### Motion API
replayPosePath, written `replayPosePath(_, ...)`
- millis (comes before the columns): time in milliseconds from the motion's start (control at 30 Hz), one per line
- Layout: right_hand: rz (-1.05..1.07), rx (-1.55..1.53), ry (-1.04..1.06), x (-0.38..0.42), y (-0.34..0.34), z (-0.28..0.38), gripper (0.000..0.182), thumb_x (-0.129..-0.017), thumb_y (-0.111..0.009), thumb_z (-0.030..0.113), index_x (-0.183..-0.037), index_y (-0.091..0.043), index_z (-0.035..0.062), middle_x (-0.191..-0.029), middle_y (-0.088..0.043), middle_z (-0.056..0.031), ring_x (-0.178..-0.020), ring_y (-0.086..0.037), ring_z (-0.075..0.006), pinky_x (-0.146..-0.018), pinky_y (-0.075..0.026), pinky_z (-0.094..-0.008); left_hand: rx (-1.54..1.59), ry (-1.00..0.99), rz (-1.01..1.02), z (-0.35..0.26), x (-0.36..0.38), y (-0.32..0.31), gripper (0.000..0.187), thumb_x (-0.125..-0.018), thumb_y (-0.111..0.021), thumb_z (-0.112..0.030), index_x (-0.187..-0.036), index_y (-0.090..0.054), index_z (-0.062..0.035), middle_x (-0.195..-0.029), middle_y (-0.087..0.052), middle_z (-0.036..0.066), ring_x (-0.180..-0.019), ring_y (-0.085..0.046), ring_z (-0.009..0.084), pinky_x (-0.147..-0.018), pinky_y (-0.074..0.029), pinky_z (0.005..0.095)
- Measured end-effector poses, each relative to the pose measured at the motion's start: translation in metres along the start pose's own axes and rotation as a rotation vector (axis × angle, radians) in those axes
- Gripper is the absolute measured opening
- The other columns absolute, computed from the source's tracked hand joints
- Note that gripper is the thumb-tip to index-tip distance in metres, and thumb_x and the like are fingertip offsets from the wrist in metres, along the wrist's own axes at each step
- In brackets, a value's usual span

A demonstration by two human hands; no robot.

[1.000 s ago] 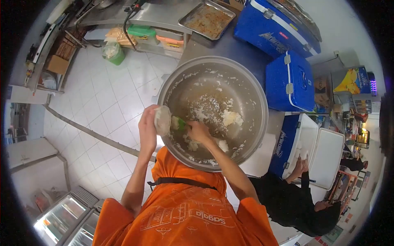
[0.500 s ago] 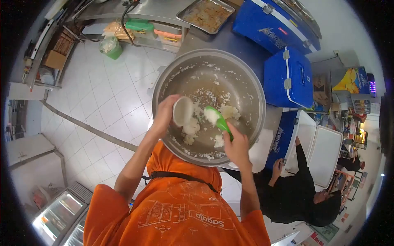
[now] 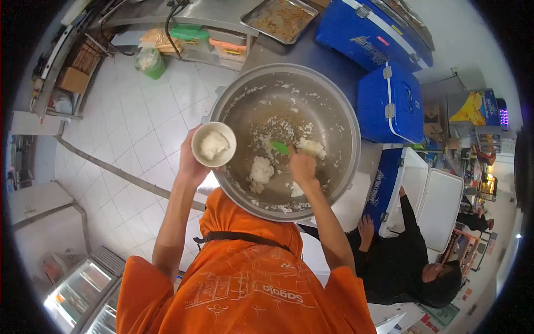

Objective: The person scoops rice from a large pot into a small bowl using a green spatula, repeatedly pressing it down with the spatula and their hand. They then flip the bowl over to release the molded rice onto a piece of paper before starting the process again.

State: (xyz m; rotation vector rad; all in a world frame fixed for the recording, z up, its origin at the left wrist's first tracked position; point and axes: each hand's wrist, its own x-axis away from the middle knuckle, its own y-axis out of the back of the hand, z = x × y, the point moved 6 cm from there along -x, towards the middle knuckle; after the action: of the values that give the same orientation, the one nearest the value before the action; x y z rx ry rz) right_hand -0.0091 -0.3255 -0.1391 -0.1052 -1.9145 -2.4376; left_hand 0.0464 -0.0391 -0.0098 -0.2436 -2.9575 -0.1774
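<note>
A large metal pot is in front of me, with clumps of white rice on its bottom and grains stuck to its wall. My left hand is wrapped around a small white bowl at the pot's left rim. Some rice lies inside that bowl. Over the pot, my right hand grips a green rice paddle, its head low near the scattered grains. Part of the paddle is hidden by my fingers. Another rice clump sits just right of that hand.
Blue cooler boxes stand right of the pot. A metal tray with browned bits lies beyond it. At lower right, a person in black reaches into an open cooler. A green bucket is on the tiled floor.
My left hand has drawn the bowl left to the rim and turned it upright, its rice now showing. My right hand has shifted left and up, lowering the paddle toward the pot's bottom.
</note>
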Motion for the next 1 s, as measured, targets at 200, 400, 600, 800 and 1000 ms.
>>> replayPosePath(200,0.151,0.098,0.132,0.037,0.006,0.042,0.038,-0.083,-0.053,0.007,-0.119,-0.059,0.0012,-0.091,-0.064,-0.0198,-0.064,-0.067,-0.0310,-0.053,-0.053,-0.0410,0.862,0.323,-0.112,0.024,0.026,0.038,0.030,-0.096,-0.050,-0.019,-0.122,-0.052,-0.0034,-0.108,-0.063,0.008,-0.090,-0.065,0.0175,-0.053,-0.055,0.0340)
replayPosePath(400,-0.085,0.149,0.165,0.032,0.027,0.058,0.035,-0.082,-0.054,0.008,-0.117,-0.060,0.0030,-0.089,-0.064,-0.0191,-0.063,-0.067,-0.0286,-0.052,-0.054,-0.0375,0.692,0.352,-0.283,0.033,0.027,0.043,0.036,-0.099,-0.040,-0.038,-0.112,-0.058,-0.0086,-0.095,-0.065,0.007,-0.078,-0.066,0.0191,-0.045,-0.047,0.0315)
replayPosePath(600,0.403,-0.094,0.418,0.048,-0.017,0.080,0.034,-0.080,-0.055,0.008,-0.113,-0.064,0.0064,-0.087,-0.066,-0.0204,-0.075,-0.067,-0.0358,-0.069,-0.053,-0.0452,0.475,0.306,-0.272,0.021,0.024,0.030,0.041,-0.098,-0.041,-0.041,-0.114,-0.060,-0.0080,-0.095,-0.066,0.005,-0.079,-0.066,0.0184,-0.053,-0.051,0.0335)
replayPosePath(800,0.704,-0.440,0.210,0.061,-0.013,0.012,0.027,-0.086,-0.054,0.016,-0.107,-0.069,0.0108,-0.088,-0.066,-0.0215,-0.084,-0.065,-0.0368,-0.080,-0.051,-0.0425,0.672,0.266,-0.165,0.036,0.012,0.009,0.042,-0.099,-0.042,-0.036,-0.122,-0.057,-0.0041,-0.114,-0.063,0.008,-0.107,-0.061,0.0204,-0.091,-0.050,0.0352)
replayPosePath(1000,0.830,-0.771,-0.239,0.090,0.040,-0.020,0.024,-0.087,-0.057,0.020,-0.090,-0.060,-0.0035,-0.079,-0.061,-0.0191,-0.076,-0.060,-0.0314,-0.070,-0.046,-0.0379,0.547,0.524,0.000,0.013,0.029,-0.041,0.040,-0.099,-0.036,-0.038,-0.124,-0.055,-0.0112,-0.112,-0.062,0.005,-0.103,-0.062,0.0193,-0.086,-0.052,0.0382)
